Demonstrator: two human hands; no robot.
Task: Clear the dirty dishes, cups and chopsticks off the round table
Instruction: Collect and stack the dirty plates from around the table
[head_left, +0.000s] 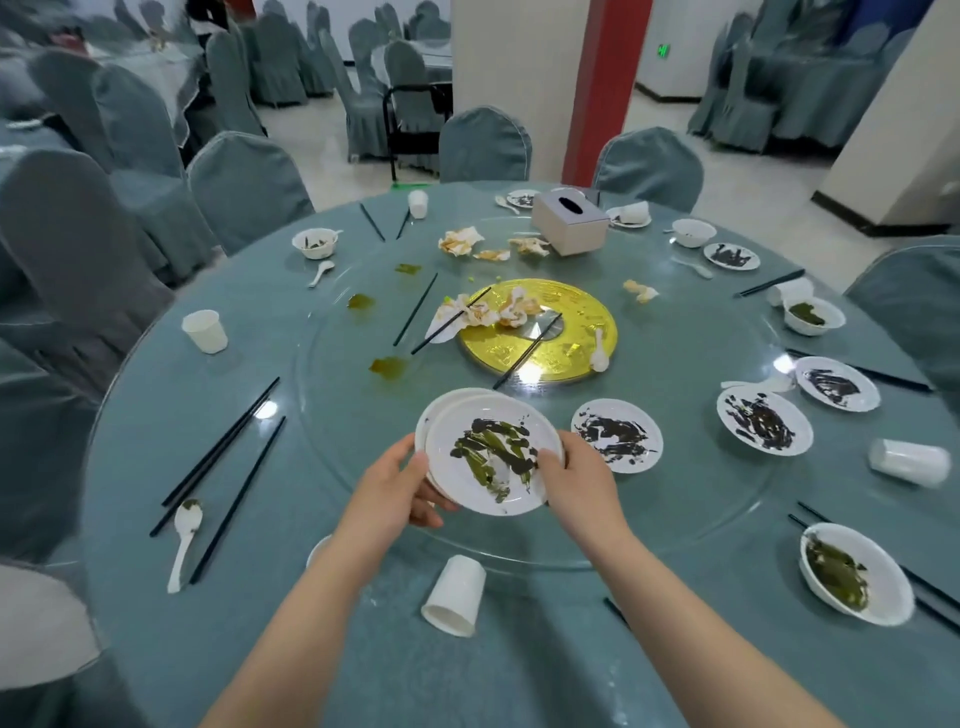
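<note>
Head view: my left hand (402, 480) and right hand (574, 475) grip opposite rims of two stacked, green-smeared white round plates (493, 452), just above the round teal-clothed desk (322, 613), beside another dirty plate (616, 435).

The left hand (400, 486) and right hand (576, 478) grip a stack of plates (491, 452) from opposite sides, above the glass turntable (675, 519). Just right of the grip, a plate (616, 435) lies on the turntable. Behind the grip sits the centre disc (571, 312). Nearer than the grip, a tipped cup (454, 595) lies on the table (156, 467). Left of the grip lie chopsticks (221, 447) and a spoon (183, 540).
</note>
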